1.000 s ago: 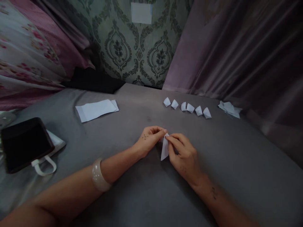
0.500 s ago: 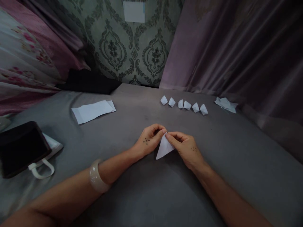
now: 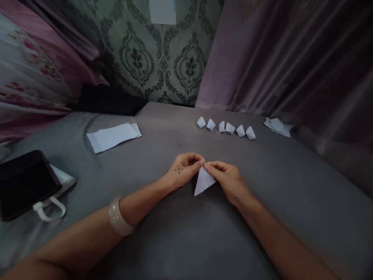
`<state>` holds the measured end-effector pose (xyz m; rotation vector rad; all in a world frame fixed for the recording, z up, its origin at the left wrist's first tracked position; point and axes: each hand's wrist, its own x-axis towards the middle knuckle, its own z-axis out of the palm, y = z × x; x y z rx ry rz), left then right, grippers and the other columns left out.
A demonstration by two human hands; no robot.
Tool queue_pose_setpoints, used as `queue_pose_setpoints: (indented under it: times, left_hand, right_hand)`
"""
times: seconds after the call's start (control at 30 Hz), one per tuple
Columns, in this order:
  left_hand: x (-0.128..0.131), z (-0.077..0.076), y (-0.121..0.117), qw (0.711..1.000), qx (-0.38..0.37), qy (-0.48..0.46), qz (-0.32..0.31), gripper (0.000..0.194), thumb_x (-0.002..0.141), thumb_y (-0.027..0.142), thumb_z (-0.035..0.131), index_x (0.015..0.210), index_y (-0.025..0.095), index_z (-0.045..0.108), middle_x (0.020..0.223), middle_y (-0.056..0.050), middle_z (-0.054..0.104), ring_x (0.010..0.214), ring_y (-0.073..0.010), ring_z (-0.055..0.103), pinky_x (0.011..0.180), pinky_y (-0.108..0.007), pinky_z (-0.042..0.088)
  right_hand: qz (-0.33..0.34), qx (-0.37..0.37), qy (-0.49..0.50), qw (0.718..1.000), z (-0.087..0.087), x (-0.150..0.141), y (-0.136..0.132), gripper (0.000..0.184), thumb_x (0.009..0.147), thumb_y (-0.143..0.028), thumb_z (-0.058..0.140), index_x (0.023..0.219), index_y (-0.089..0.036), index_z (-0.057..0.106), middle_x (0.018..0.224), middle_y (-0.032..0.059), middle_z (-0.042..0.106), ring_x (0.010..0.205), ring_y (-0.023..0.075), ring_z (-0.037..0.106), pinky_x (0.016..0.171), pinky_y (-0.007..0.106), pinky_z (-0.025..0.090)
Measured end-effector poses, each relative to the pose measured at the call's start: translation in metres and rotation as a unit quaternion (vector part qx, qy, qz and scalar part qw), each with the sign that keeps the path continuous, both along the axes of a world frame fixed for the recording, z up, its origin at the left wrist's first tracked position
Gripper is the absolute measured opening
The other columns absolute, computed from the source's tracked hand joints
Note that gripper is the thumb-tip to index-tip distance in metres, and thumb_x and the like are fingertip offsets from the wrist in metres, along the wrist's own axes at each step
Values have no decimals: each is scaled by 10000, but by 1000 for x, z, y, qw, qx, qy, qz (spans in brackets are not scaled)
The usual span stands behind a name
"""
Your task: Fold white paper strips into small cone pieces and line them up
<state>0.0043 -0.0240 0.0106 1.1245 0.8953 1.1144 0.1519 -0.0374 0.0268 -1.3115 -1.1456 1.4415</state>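
Note:
A folded piece of white paper (image 3: 204,180), roughly triangular with a crease down it, hangs point-up between my hands. My left hand (image 3: 185,169) pinches its top tip between thumb and fingers. Close beside it, my right hand (image 3: 227,177) grips the upper right edge, thumb on the near face. The two thumbs almost meet at the tip, and the fingers hide the paper's top. Farther back, several small folded white paper shapes (image 3: 230,128) stand in a row on the grey cloth (image 3: 175,241).
White paper strips (image 3: 113,137) lie at the left back, and paper scraps (image 3: 278,126) at the right back. A dark-screened device (image 3: 27,182) with a white cable loop (image 3: 51,210) rests at the left. Behind are a black cloth (image 3: 107,101), curtains (image 3: 253,58) and patterned wall.
The folded paper has turned slightly between my fingers, and its crease now shows more plainly. Both hands keep their pinch. The whole view has shifted slightly.

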Motion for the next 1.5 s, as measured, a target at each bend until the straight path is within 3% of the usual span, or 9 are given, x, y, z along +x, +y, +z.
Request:
queue_pose_setpoints:
  times: [0.3, 0.5, 0.67, 0.87, 1.17, 1.3, 1.5]
  left_hand:
    - [0, 0, -3, 1000, 15, 11, 19, 234, 743, 344, 670, 789, 127, 596, 677, 8, 561, 595, -87, 489, 575, -221, 372]
    - [-2, 9, -3, 999, -30, -44, 11, 220, 715, 316, 721, 783, 115, 663, 706, -8, 601, 631, -79, 498, 634, -220, 383]
    - [0, 6, -5, 992, -80, -100, -21, 212, 703, 311, 756, 781, 126, 686, 766, -16, 629, 646, -67, 504, 662, -216, 383]
    - [2, 7, -8, 984, -120, -121, -46, 211, 665, 278, 790, 758, 125, 679, 665, 9, 594, 608, -64, 500, 633, -221, 370]
    - [2, 7, -8, 983, -121, -126, -56, 204, 649, 273, 799, 724, 133, 672, 660, 0, 606, 596, -74, 514, 608, -232, 383]
    - [1, 10, -9, 992, -93, -80, -42, 201, 656, 293, 784, 723, 132, 686, 643, 1, 604, 581, -74, 500, 602, -229, 385]
    - [2, 7, -10, 998, 12, 63, 23, 209, 700, 310, 713, 808, 134, 683, 707, -19, 630, 632, -108, 533, 617, -233, 401]
  right_hand:
    - [27, -56, 29, 998, -1, 1, -1, 284, 626, -430, 783, 734, -174, 721, 673, 20, 675, 588, 111, 554, 606, 267, 399]
    - [23, -22, 79, 996, -3, 7, 6, 271, 610, -392, 804, 741, -173, 713, 678, 3, 671, 597, 98, 548, 622, 255, 401]
    - [5, -3, 140, 990, -5, 14, 15, 259, 602, -364, 816, 756, -188, 705, 689, -16, 662, 625, 96, 546, 654, 251, 409]
    - [35, -2, 176, 984, -7, 17, 15, 205, 636, -346, 807, 742, -199, 711, 687, -26, 651, 644, 91, 541, 676, 239, 412]
    - [98, -13, 210, 973, -12, 23, 19, 163, 689, -350, 780, 746, -209, 719, 695, -26, 645, 665, 91, 546, 705, 238, 419]
    - [99, -16, 191, 976, -12, 23, 20, 186, 672, -378, 782, 731, -214, 715, 683, -24, 642, 651, 100, 545, 703, 255, 426]
    - [11, 61, 60, 996, -10, 22, 18, 234, 658, -412, 766, 796, -225, 734, 783, 7, 670, 705, 129, 562, 732, 295, 439]
